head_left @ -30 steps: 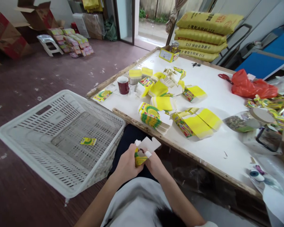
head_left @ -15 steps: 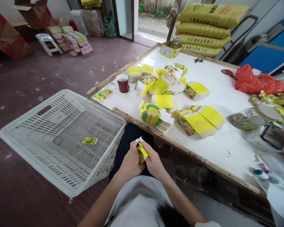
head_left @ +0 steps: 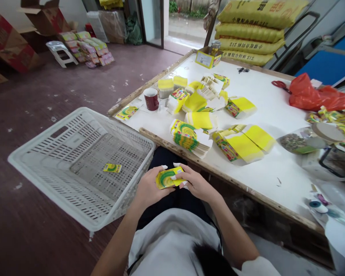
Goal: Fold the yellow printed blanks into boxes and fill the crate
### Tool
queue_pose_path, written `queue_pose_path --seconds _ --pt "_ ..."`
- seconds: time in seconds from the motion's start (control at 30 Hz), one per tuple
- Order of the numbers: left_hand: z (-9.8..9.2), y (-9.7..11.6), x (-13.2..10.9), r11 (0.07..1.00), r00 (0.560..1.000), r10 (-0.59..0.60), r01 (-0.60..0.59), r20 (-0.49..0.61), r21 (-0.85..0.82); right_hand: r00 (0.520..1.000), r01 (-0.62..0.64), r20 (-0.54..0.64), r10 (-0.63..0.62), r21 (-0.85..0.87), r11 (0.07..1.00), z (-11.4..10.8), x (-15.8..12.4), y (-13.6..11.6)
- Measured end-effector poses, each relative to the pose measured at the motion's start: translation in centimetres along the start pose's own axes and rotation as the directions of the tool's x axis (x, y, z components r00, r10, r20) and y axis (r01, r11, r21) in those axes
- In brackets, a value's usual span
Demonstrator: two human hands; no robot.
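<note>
Over my lap I hold a small yellow card box (head_left: pixel 164 179) with a green curved print, its printed face up. My left hand (head_left: pixel 150 188) grips its left end, and my right hand (head_left: pixel 197 184) has its fingers closed on the right end. White covers sit on several fingertips. To the left, a similar yellow box (head_left: pixel 112 168) lies on the bottom of a white plastic basket (head_left: pixel 82 191). A fanned stack of flat printed cartons (head_left: pixel 186 135) rests at the near table edge, just beyond my hands.
More carton bundles (head_left: pixel 244 143) spread over the white table (head_left: pixel 276 184). A dark red mug (head_left: pixel 151 100) stands near its left edge. Farther right lie a red plastic bag (head_left: pixel 316 94), red-handled scissors (head_left: pixel 279 85) and a clear jar (head_left: pixel 301 142). Yellow sacks (head_left: pixel 250 32) are piled behind.
The box has turned from edge-on to face up and now shows its green print. My hands have moved apart to its two ends. The view has shifted slightly.
</note>
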State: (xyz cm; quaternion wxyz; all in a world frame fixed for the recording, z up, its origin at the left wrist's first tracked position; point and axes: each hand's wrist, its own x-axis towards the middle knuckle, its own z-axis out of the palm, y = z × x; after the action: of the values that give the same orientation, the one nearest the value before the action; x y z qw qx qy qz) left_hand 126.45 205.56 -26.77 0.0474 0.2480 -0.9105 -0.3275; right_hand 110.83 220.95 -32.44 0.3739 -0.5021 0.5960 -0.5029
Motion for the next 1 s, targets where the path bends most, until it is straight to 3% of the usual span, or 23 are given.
queue_pose_path --seconds 0.07,0.17,0.27,0.33,0.37,0.43,0.47,0.53,0.63,0.73,0.8,0.9,0.97,1.0 --pt "0.0 0.2 0.2 0.999 0.999 0.034 -0.034 -0.029 0.012 1.0 -0.027 -0.011 0.027 -0.003 1.0 0.1 0.4 -0.5" --pt "0.4 0.4 0.4 0.998 0.991 0.063 -0.06 -0.122 0.024 0.982 -0.048 -0.184 0.051 0.02 0.999 1.7 1.1 -0.9" --pt "0.7 -0.2 0.3 0.993 0.973 -0.042 0.016 -0.227 -0.116 0.954 0.002 -0.298 0.025 0.089 0.996 2.0 2.0 -1.1" --pt "0.5 -1.1 0.1 0.956 0.901 -0.184 0.072 -0.392 -0.284 0.918 -0.007 -0.395 0.029 0.056 0.998 0.4 2.9 -0.9" --pt "0.3 -1.6 0.0 0.937 0.834 -0.254 0.087 -0.491 -0.337 0.88 -0.058 -0.472 0.049 -0.005 0.998 -0.7 3.5 -0.8" --pt "-0.4 -2.5 -0.1 0.938 0.681 -0.317 0.119 -0.66 -0.327 0.755 -0.275 -0.649 0.096 -0.18 0.944 -3.3 4.8 -0.2" --pt "-0.8 -2.9 -0.2 0.948 0.632 -0.306 0.139 -0.712 -0.285 0.71 -0.384 -0.694 0.118 -0.241 0.891 -4.4 5.6 0.2" --pt "-1.5 -3.2 -0.1 0.96 0.602 -0.281 0.165 -0.748 -0.228 0.674 -0.484 -0.721 0.159 -0.269 0.832 -5.9 7.0 1.3" --pt "-1.6 -2.9 0.0 0.939 0.618 -0.337 0.162 -0.711 -0.304 0.676 -0.522 -0.703 0.22 -0.246 0.817 -6.3 8.6 3.0" --pt "-0.6 -2.3 0.0 0.888 0.619 -0.432 0.163 -0.656 -0.43 0.665 -0.522 -0.705 0.246 -0.203 0.829 -6.1 9.2 3.4" --pt "0.5 -1.8 0.0 0.846 0.66 -0.469 0.145 -0.586 -0.514 0.66 -0.497 -0.709 0.249 -0.164 0.852 -5.9 8.9 2.8" --pt "2.2 -1.0 0.5 0.732 0.759 -0.465 0.04 -0.455 -0.68 0.662 -0.438 -0.709 0.244 -0.103 0.893 -4.6 7.7 0.8" --pt "2.9 -0.1 1.3 0.591 0.8 -0.454 -0.058 -0.392 -0.804 0.716 -0.35 -0.65 0.255 -0.018 0.937 -2.6 6.5 -0.9" --pt "3.1 0.5 1.8 0.51 0.815 -0.455 -0.09 -0.358 -0.855 0.778 -0.269 -0.568 0.267 0.083 0.959 -1.3 5.8 -1.7"
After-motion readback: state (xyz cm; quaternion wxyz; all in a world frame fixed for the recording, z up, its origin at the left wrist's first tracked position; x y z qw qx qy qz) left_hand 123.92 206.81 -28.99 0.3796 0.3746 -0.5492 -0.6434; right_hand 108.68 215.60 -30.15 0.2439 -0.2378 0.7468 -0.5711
